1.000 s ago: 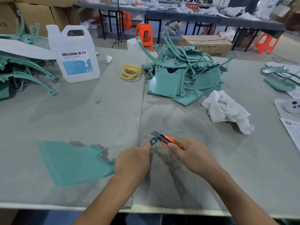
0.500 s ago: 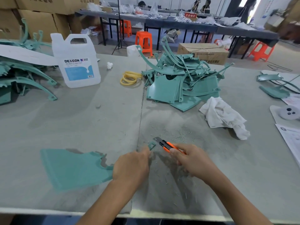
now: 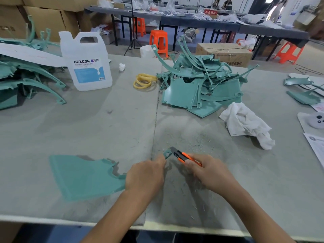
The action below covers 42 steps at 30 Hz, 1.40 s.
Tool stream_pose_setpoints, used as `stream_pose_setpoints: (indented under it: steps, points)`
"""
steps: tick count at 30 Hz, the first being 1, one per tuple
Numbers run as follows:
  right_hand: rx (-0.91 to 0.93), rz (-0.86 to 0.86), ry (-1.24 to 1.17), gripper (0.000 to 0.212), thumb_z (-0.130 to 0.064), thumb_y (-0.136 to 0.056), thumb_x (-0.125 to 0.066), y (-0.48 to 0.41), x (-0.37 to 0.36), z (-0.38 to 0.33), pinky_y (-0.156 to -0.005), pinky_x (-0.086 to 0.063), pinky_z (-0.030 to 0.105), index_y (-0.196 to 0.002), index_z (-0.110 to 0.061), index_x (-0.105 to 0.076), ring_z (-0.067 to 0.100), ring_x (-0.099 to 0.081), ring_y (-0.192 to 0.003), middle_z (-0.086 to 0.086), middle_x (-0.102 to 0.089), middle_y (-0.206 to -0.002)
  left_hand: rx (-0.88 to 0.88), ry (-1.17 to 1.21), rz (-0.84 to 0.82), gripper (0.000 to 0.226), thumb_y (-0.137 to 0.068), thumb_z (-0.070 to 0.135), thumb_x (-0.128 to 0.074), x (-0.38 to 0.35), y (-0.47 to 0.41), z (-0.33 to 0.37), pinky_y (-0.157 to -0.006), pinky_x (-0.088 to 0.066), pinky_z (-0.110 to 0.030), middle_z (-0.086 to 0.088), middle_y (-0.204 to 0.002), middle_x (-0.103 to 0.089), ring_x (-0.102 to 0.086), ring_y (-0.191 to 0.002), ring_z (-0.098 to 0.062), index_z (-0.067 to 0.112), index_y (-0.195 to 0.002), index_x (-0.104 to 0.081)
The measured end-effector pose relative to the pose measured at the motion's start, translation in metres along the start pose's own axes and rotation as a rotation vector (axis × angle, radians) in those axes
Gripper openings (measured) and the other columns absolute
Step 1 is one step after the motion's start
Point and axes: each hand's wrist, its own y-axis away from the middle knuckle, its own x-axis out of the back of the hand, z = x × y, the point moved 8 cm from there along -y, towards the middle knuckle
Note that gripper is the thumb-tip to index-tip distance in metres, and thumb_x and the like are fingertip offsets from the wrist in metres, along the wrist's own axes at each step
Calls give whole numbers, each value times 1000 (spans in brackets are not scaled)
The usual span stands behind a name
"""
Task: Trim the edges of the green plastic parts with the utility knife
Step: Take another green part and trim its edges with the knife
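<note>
Left hand [image 3: 145, 174] grips one green plastic part [image 3: 84, 176]; right hand [image 3: 208, 171] grips one utility knife [image 3: 182, 155]; bare surface [image 3: 105, 128] lies beyond.

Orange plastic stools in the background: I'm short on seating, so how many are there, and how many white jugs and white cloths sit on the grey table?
Orange plastic stools: 4
White plastic jug with blue label: 1
Crumpled white cloth: 1
Total: 6
</note>
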Motion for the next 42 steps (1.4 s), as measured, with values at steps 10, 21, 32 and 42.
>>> stream_pose_setpoints:
  steps: [10,21,32,42]
  points:
    - [-53,-25,-741,32,-43,-90,-74,-22,-16,-26,-46,-47,29,-99,-13,-64,17,-54,-52,2,-66,-67,-87,20,152,27,-74,37,-87,31,-1,15,-35,-29,-23,-1,-46,-56,-55,-34,-24,22,-71,-66]
    - [-100,-4,-797,17,-20,-89,-72,-41,-14,-21,-48,-47,28,-100,-8,-68,14,-57,-57,2,-71,-74,110,179,187,55,-96,42,-58,66,42,-33,-117,-25,-43,-3,-149,-42,-30,-139,-26,23,-146,-46]
    - [-255,6,-937,16,-14,-91,-68,-45,-28,-7,-41,-41,24,-100,-1,-66,10,-52,-50,1,-65,-66,782,662,335,71,-64,75,-61,34,176,-172,-104,-44,-39,-16,-123,-68,-62,-118,-27,28,-117,-65]
    - [-180,-7,-926,29,-35,-86,-80,-49,-36,-28,-44,-41,24,-87,-8,-71,12,-52,-50,2,-63,-69,289,1161,513,30,-84,66,-52,137,93,-112,-80,-46,-5,20,-104,-71,-64,-95,9,47,-105,-62]
